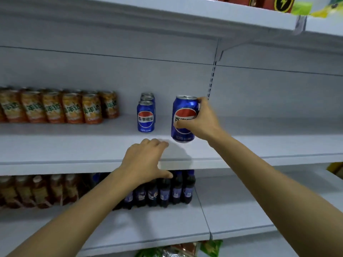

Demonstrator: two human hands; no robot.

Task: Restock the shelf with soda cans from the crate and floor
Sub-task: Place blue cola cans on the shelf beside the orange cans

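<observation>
Plainly mid-placement. Held a blue soda can [185, 106] in the right grip [201, 123], fingers curled round its side, thumb across the label; hovered it slightly tilted just above the shelf [74, 145], near the front edge and right of the standing blue row [146, 115]. Rested the left grip [144, 160] open on the shelf's front edge, holding nothing. Risked, most likely, a tilted landing so near that edge: could have tipped forward and dropped toward the bottles [167, 191] below. Risked too, if swung left, knocking the row's front can and toppling those behind.
</observation>
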